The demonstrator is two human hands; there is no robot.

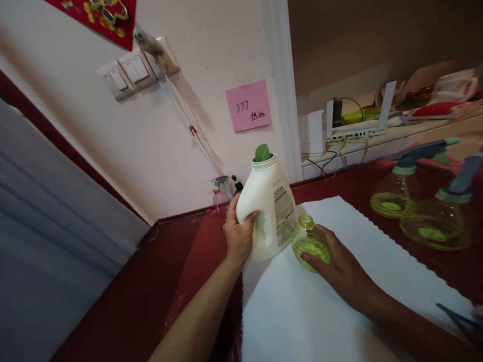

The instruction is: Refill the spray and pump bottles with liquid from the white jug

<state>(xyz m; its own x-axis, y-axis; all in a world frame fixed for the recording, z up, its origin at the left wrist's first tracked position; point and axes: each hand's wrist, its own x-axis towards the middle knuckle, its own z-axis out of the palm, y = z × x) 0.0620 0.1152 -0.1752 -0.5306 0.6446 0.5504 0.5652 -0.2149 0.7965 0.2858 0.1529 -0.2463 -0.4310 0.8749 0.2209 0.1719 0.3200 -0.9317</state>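
My left hand [238, 234] is wrapped round the handle of a large white detergent jug [266, 196]. The jug has no cap on, and a green pour spout [262, 152] shows in its mouth. Its printed label faces right. In my right hand [337, 266] is a small yellow-green clear bottle [309, 246] with an open neck, held upright close to the jug's right side. Both things are over the white sheet [287, 311] with a scalloped edge. Whether their bases touch the sheet I cannot tell.
Two spray bottles [394, 193] with dark triggers stand at right on the dark red tabletop [151, 301]. A pink spray bottle [221, 198] is behind the jug by the wall. Scissors-like dark handles [458, 319] lie at the lower right. A white router [356, 128] sits on the shelf.
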